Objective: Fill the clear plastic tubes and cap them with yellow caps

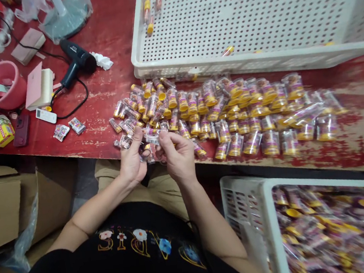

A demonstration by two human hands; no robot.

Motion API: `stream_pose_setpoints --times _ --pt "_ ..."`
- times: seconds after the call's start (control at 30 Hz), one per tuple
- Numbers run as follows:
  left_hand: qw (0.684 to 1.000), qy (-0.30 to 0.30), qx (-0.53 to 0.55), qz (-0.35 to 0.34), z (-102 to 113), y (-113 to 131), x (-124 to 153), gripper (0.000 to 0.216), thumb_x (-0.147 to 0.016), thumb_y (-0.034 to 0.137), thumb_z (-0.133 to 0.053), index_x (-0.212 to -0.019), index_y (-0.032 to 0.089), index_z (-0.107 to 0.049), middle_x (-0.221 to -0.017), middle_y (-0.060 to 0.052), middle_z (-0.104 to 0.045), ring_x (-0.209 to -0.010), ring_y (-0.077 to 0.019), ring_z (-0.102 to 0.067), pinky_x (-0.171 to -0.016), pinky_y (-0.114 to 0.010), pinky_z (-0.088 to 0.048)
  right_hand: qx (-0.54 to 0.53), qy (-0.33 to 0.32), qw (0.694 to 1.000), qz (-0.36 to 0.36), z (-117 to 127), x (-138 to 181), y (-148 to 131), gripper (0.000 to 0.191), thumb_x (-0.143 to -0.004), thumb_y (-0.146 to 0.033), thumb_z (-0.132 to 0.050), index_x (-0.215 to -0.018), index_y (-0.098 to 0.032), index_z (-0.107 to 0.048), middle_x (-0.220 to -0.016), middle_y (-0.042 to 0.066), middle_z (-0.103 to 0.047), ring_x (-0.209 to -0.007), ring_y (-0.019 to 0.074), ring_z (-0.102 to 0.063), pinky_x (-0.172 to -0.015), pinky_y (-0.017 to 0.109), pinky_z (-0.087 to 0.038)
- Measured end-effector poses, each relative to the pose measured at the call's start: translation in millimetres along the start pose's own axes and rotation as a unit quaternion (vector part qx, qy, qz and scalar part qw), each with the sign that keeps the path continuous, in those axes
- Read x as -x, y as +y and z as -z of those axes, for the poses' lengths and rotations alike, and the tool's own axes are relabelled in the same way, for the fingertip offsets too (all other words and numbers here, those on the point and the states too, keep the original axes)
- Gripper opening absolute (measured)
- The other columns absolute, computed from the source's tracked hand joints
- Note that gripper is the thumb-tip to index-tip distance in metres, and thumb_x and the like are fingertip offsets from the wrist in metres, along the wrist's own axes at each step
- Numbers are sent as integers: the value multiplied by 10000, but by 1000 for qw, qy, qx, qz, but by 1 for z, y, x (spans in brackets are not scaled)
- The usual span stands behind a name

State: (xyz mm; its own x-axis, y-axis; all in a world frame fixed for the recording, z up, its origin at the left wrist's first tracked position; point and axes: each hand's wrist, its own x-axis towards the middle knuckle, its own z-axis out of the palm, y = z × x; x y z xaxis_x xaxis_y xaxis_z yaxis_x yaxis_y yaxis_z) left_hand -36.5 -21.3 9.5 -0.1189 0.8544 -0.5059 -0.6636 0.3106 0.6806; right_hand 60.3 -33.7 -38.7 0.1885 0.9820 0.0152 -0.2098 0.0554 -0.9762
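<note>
A small clear-wrapped packet with a barcode-like print (151, 138) is held up between my hands at the table's front edge. My right hand (180, 156) pinches its right end between thumb and fingers. My left hand (133, 160) has its thumb raised by the left end, with the fingers curled underneath; its exact hold is partly hidden. Just beyond both hands lies a heap of small clear-wrapped tubes with yellow ends (152, 107). To the right, more of these wrapped tubes (270, 141) stand or lie in close rows along the edge.
Behind the rows stands a white perforated crate (232, 61) with a few tubes inside. A second white crate (272, 223), full of wrapped pieces, sits low at right. On the left are a hair dryer (76, 63), pink bowl (19, 92), remote (46, 115) and two small packets (77, 125).
</note>
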Motion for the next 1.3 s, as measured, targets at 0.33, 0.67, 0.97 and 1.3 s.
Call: stream_pose_setpoints --times 0.33,0.67,0.97,1.3 --pt "999 -4 9 43 8 6 -2 368 -693 414 -881 -796 160 -636 -778 19 -632 -560 -22 -436 -433 -157 -265 -7 18 989 145 19 10 -27 309 -905 -446 -659 -1178 -310 -608 -1040 61 -637 -973 220 -686 -843 400 -601" --pt "997 -60 -10 56 7 4 5 494 -554 415 -952 -835 160 -635 -768 29 -604 -580 -23 -500 -401 -123 -265 131 47 952 271 19 36 -17 340 -944 -258 -612 -1253 -377 -690 -1178 62 -713 -1118 256 -680 -975 483 -568" --pt "988 -119 -104 1 9 -6 15 510 -554 416 -947 -828 148 -610 -679 54 -582 -484 -14 -418 -377 -163 -283 175 3 954 245 29 34 -29 442 -873 -99 -676 -1223 -365 -720 -1181 30 -746 -1088 211 -711 -962 436 -593" --pt "986 -126 -111 -13 12 -6 18 525 -565 372 -948 -932 176 -627 -721 65 -599 -493 -14 -421 -379 -163 -291 159 110 942 275 17 29 -26 333 -795 -86 -777 -1016 -335 -790 -878 -5 -741 -830 152 -697 -737 331 -565"
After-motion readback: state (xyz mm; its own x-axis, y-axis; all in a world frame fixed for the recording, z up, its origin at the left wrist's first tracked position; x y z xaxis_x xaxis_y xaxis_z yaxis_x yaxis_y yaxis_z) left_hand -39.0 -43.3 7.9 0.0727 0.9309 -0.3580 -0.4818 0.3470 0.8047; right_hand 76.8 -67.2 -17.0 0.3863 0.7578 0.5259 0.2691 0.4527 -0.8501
